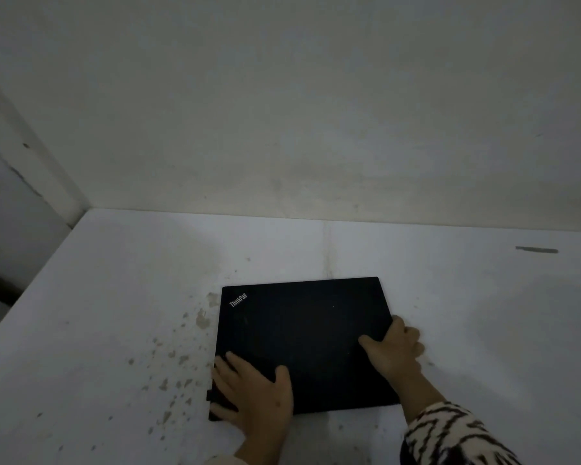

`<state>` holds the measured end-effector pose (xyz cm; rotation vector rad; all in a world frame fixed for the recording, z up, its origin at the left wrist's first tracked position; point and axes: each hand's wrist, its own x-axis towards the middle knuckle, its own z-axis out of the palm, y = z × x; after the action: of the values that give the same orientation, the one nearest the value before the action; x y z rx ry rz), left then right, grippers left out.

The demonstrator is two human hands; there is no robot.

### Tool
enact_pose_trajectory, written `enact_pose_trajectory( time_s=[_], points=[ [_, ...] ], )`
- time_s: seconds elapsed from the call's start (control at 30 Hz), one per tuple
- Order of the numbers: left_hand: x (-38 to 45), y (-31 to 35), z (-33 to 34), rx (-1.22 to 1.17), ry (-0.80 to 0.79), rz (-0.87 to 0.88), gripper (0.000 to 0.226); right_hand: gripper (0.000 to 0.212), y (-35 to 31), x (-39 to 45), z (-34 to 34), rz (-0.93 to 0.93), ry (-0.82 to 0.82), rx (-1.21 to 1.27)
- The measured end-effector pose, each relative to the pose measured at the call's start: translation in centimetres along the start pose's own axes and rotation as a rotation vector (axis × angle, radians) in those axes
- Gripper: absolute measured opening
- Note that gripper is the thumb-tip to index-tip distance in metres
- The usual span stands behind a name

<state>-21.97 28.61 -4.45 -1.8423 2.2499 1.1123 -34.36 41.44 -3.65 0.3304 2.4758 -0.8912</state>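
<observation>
A closed black ThinkPad laptop (302,337) lies flat on a white table (114,297), its logo at the far left corner. My left hand (252,394) grips the laptop's near left corner, thumb on the lid and fingers wrapped over the left edge. At the right edge my right hand (394,350) grips the laptop, thumb on top of the lid and fingers curled round the side. A black-and-white patterned sleeve covers my right forearm.
Brownish stains (178,357) speckle the table left of the laptop. A dark thin mark or object (537,250) lies at the far right of the table. A white wall (282,112) rises behind the table's far edge; the left edge drops off.
</observation>
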Motion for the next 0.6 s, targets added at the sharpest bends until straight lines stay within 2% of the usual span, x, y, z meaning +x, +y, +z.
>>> enact_pose_trajectory(
  time_s=[0.17, 0.3, 0.6],
  points=[
    [-2.8, -0.6, 1.7, -0.074, -0.104, -0.163, 0.104, 0.072, -0.1, 0.1, -0.4, -0.014, -0.041, -0.035],
    [-3.4, 0.0, 1.9, -0.264, -0.103, -0.157, 0.101, 0.073, 0.1, 0.2, -0.9, -0.013, -0.044, -0.046],
    [-2.5, 0.5, 2.2, -0.297, -0.052, -0.06, 0.09, 0.077, 0.4, 0.4, -1.8, -0.024, -0.072, -0.109]
  ],
)
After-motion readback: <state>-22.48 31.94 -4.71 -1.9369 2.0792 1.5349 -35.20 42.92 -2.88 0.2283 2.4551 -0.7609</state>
